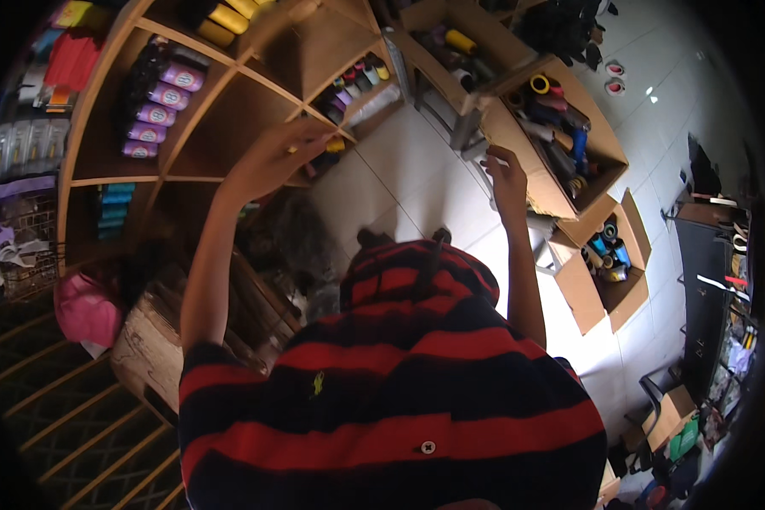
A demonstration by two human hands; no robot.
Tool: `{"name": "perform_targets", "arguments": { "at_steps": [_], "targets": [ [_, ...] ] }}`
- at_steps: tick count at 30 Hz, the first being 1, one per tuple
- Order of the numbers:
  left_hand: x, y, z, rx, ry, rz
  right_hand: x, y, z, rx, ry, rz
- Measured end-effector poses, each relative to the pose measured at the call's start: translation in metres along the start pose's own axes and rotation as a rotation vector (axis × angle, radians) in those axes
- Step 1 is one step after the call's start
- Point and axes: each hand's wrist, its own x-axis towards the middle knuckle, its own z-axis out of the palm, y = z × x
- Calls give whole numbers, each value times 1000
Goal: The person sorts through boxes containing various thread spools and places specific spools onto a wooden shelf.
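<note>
My left hand reaches to the front of a wooden cubby shelf, beside a low compartment. Its fingers stretch out and stand apart, and I make out nothing held in them. Right by the fingertips is a small yellow spool. Just above, a compartment holds several thread spools in yellow, grey and purple. My right hand is raised beside a long cardboard box, its fingers loosely bent, apart and empty. Inside that box lie mixed thread spools, blue, red, black and yellow.
Purple spools line another compartment. A smaller open carton with spools sits on the tiled floor. A pink bundle and a worn wooden block are at the left. A black cabinet stands at the right.
</note>
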Motion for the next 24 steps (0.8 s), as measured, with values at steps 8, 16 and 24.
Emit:
{"name": "perform_targets", "arguments": {
  "at_steps": [8,16,24],
  "targets": [
    [117,-2,114,-325,16,-20,-2,14,-75,10,156,89],
    [223,-23,193,-476,-132,-69,0,23,-115,-40,321,218],
    [343,-53,220,-383,-184,73,61,54,-127,-239,413,230]
  ]
}}
